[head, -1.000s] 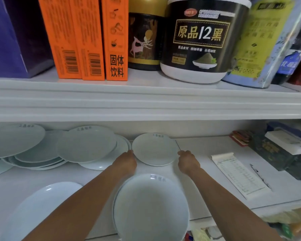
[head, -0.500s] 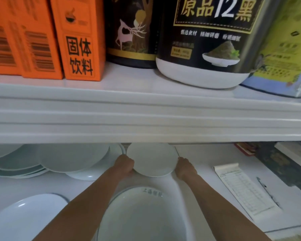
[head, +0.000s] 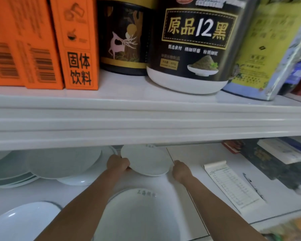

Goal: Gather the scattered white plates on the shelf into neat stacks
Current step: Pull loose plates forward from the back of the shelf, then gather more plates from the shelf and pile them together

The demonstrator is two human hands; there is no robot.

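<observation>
Nearest: deep plate (head: 137, 216) at the front edge of the shelf (head: 189, 202), between both forearms. Oval plate (head: 21, 221) is left of it.

Further in: left hand (head: 117, 163) has its grip on the left rim of the small plate (head: 146, 160), fingers curled at the edge. Right hand (head: 180, 169) sits just beside the right rim, with a sliver of shelf showing between. Its fingers are hidden behind the knuckles, so I can't tell its grip. The small plate is mid-shelf, just right of the loose pile (head: 59, 164).

Step, my read: lift this plate and move it onto a stack. To do it well:
- Get the right hand on the rim opposite the left before lifting.
- Keep the lift low, because the upper shelf lip (head: 146, 129) is close overhead.
- Clear the pile's rim, then lower centre to centre.

Orientation: the small plate is round, so it has no long axis. It lies near flat with the printed mark at the far rim. Only the oval plate has a long axis, roughly left-right, partly out of frame.

Notepad (head: 231, 185) is off to the right, out of the path.
</observation>
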